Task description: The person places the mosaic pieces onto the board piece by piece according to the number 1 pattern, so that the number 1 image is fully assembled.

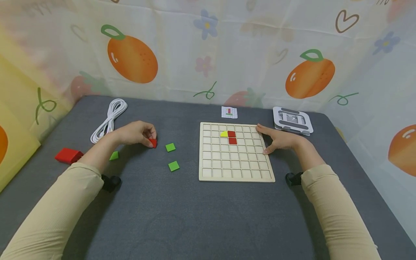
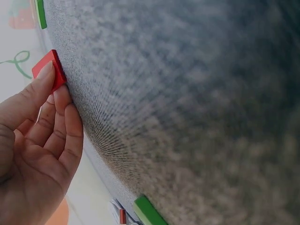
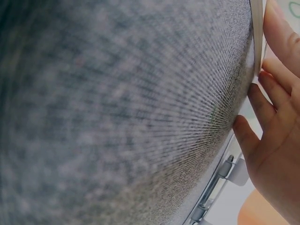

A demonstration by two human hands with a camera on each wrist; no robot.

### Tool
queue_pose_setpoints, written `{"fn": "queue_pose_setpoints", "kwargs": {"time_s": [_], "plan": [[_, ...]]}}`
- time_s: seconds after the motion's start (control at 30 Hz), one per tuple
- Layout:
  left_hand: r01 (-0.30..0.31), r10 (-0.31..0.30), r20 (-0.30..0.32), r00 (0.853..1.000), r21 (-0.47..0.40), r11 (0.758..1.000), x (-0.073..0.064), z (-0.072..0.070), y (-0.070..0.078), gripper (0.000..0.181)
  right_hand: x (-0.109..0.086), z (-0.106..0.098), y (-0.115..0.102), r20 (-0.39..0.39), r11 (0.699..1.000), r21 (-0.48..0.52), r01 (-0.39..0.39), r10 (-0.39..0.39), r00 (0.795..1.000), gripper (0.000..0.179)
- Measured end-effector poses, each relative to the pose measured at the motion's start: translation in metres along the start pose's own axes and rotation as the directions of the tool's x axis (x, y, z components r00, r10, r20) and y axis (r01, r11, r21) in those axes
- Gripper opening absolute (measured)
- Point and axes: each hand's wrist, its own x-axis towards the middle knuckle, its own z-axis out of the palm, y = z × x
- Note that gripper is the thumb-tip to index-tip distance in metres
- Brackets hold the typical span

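My left hand (image 1: 138,133) pinches a small red square tile (image 1: 154,143) at the tabletop. In the left wrist view, the thumb lies across the face of this red tile (image 2: 57,66), with fingertips behind it. A wooden grid board (image 1: 216,174) lies right of centre. On it sit one yellow triangular piece (image 1: 224,134) and two red squares (image 1: 232,141), one above the other. My right hand (image 1: 282,140) rests at the board's right edge, thumb and index finger spread along it. Two green square tiles (image 1: 173,166) lie between the left hand and the board.
Another green piece (image 1: 114,155) and a red block (image 1: 68,155) lie near the left forearm. Behind is a coiled white cable (image 1: 112,113). A small pattern card (image 1: 229,112) lies beyond the board, and a white-grey folded stand (image 1: 292,121) at the back right.
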Motion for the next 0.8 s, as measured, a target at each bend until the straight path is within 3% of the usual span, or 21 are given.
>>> {"fn": "queue_pose_setpoints", "kwargs": {"time_s": [0.8], "plan": [[-0.088,0.097,-0.148,0.984,0.062,0.994,0.013,0.009,0.023,0.013,0.000,0.000,0.000,0.004,1.000,0.003,-0.014,0.014,1.000,0.111]]}}
